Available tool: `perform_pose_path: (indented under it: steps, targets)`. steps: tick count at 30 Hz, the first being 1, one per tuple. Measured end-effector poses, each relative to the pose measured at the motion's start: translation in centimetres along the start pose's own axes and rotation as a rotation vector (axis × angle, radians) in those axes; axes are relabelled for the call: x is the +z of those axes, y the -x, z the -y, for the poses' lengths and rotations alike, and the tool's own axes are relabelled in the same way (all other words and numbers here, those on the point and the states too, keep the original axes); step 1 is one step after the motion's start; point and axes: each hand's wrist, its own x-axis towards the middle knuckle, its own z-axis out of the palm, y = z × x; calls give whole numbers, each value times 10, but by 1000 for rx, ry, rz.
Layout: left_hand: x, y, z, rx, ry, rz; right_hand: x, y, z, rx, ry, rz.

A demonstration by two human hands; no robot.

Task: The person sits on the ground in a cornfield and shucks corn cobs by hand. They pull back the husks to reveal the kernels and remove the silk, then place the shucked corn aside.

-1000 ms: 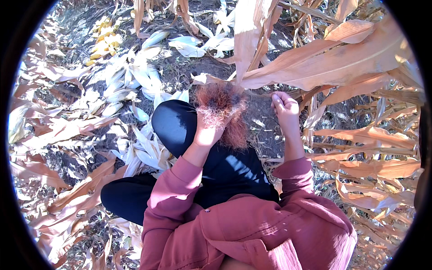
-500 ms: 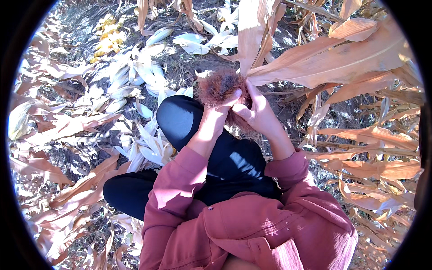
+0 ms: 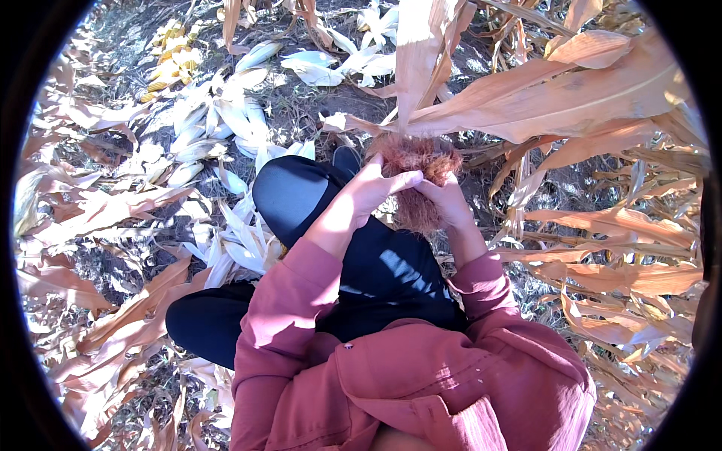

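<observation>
Between both hands, above my bent knee, is a bundle of reddish-brown corn silk (image 3: 417, 207). My left hand (image 3: 370, 188) grips its left side, with the thumb pointing across toward the right. On the other side my right hand (image 3: 449, 201) has its fingers closed round the silk, and its thumb comes close to the left thumb. Loose strands stick out above and hang below the hands. The undersides of the fingers are hidden by the bundle.
Dry corn leaves (image 3: 541, 94) reach in from the right, just above my hands. Pale stripped husks (image 3: 241, 120) lie left of my knee (image 3: 289, 192). Yellow corn cobs (image 3: 171, 60) are piled at the far left. Standing dry stalks (image 3: 617, 233) line the right side.
The silk bundle and both hands have shifted a little to the right. The right fingers have moved from its top edge to its right side, and the bundle has been turned.
</observation>
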Motion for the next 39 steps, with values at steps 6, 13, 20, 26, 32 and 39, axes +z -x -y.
perform_pose_path:
  steps: [6,13,20,26,32,39]
  targets:
    - [2,8,-1,-9,-87,-207,-116,18,-62,174,-318,-260]
    - [2,14,-2,37,8,-212,-189,-23,-154,178,-428,-646]
    - [2,12,-3,16,3,-187,-196,-71,-230,286,-450,-603]
    - [2,12,-2,17,29,-196,-192,-80,-267,411,-223,-686]
    - [0,11,-1,-6,28,-174,-195,-69,-270,545,-239,-580]
    - [-1,14,5,33,67,-153,-137,-40,-181,614,-185,-629]
